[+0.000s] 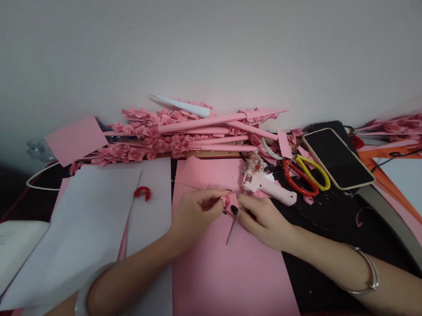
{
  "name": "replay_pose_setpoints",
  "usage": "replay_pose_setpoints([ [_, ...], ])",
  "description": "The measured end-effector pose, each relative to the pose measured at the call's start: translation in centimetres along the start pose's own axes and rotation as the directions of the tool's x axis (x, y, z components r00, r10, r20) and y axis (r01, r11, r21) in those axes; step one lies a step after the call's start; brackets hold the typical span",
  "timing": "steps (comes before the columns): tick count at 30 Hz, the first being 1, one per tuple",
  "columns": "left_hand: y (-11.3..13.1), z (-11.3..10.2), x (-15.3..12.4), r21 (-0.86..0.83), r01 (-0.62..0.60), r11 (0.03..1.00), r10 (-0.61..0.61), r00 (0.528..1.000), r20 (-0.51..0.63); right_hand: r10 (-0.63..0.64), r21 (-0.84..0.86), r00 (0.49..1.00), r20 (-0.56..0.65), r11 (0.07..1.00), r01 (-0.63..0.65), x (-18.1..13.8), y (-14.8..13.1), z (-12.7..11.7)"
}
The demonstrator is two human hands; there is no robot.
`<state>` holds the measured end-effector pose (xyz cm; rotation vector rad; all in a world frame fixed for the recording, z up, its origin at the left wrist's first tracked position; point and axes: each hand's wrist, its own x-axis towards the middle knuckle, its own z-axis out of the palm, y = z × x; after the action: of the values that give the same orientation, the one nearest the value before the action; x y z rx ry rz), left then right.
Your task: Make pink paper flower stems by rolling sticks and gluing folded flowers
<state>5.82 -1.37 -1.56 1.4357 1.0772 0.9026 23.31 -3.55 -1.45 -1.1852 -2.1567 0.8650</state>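
My left hand (194,213) and my right hand (261,218) meet over a large pink paper sheet (227,276). Both pinch a small folded pink paper piece (230,201) between their fingertips. The right thumb, with a dark nail, presses on the piece. A thin pink paper stick (231,232) slants down from the piece onto the sheet. A pink glue gun (268,185) lies just right of my fingers.
White paper sheets (98,221) lie at left with a small red clip (142,192). Red and yellow scissors (307,174) and a phone (337,158) rest at right. Pink folded flowers and rolled sticks (176,134) pile along the wall. A white box (0,255) sits far left.
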Motion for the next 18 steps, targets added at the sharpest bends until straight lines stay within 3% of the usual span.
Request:
replay_pose_setpoints([
  [5,0.67,-0.27,-0.12,-0.07,0.017,0.997,-0.009,0.993,0.121,0.013,0.017,0.994,-0.106,1.0,-0.011,0.04,-0.07,-0.11],
  [10,0.8,-0.65,-0.06,-0.271,0.109,0.956,-0.049,0.974,0.221,0.031,0.067,0.988,-0.149,0.998,-0.021,0.09,0.03,-0.21],
  [18,0.29,-0.58,-0.05,-0.103,0.289,0.952,-0.242,0.913,0.328,-0.041,0.083,0.999,-0.019,0.996,0.043,0.17,-0.19,-0.26],
])
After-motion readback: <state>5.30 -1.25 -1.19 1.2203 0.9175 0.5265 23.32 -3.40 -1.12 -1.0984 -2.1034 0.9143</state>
